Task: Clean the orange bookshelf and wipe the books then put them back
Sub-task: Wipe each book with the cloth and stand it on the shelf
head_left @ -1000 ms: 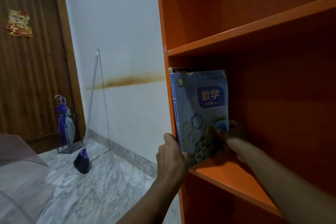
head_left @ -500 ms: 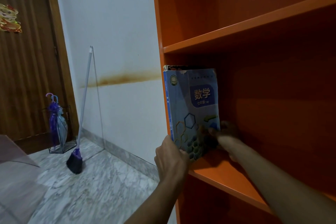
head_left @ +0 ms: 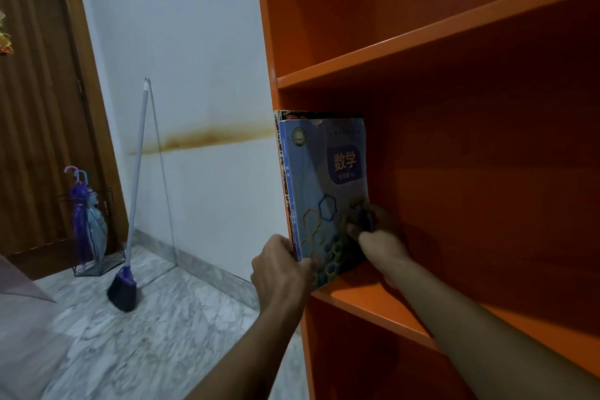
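Note:
An orange bookshelf [head_left: 422,42] fills the right side. A blue textbook [head_left: 328,185] stands upright at the left end of the middle shelf, against the shelf's side wall, with a darker book [head_left: 281,153] pressed behind it. My left hand [head_left: 281,269] grips the books at the spine's lower corner, thumb on the blue cover. My right hand [head_left: 380,237] reaches into the shelf and holds the blue book's lower right edge. The shelf above and the space right of the books hold nothing.
A broom [head_left: 130,237] with a purple head leans on the white wall at the left. A wire stand with folded umbrellas [head_left: 87,224] sits by a wooden door [head_left: 35,107]. The floor is pale marble tile [head_left: 130,334].
Both hands stay on the books at the shelf's left end. The view has shifted slightly, so the broom and door sit further left and lower.

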